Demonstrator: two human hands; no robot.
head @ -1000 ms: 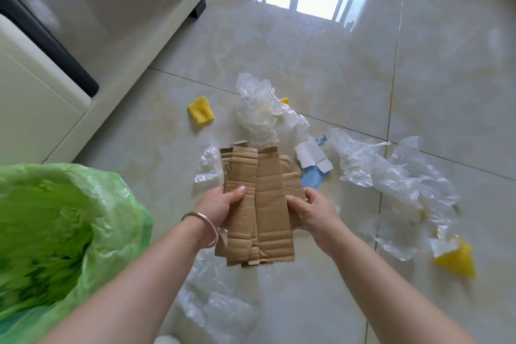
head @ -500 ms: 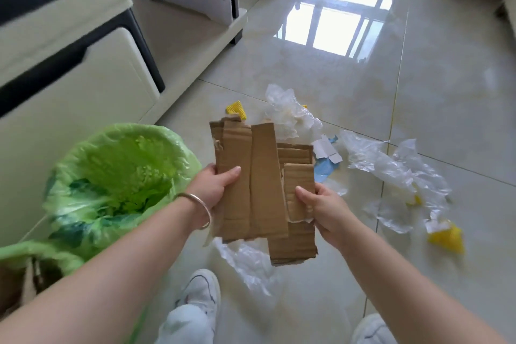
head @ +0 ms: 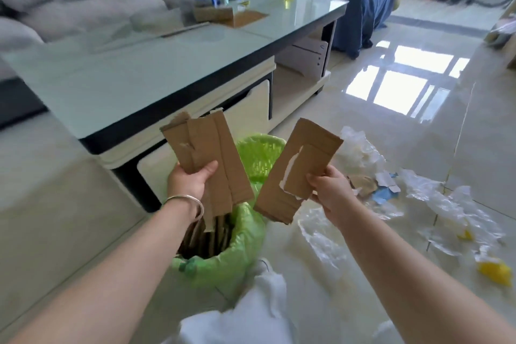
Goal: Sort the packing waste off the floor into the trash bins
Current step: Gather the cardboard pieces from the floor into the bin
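My left hand [head: 190, 180], arm stretched forward with a bracelet [head: 186, 202] at the wrist, grips a stack of cardboard strips [head: 208, 160] upright, thumb across the front, right above the near bin [head: 223, 257], whose green liner already holds cardboard. A second green-lined bin [head: 259, 156] sits behind it by the coffee table [head: 156, 75]. My right hand [head: 331, 190] pinches a torn cardboard piece [head: 298, 169], tilted right. Clear plastic wrap [head: 452, 204] and yellow scraps [head: 495, 274] lie on the floor at right.

Two lined bins [head: 245, 234] stand near the coffee table [head: 173, 64], the nearer holding cardboard strips [head: 206, 240]; plastic wrap [head: 446, 204] litters the floor [head: 418, 131] right.
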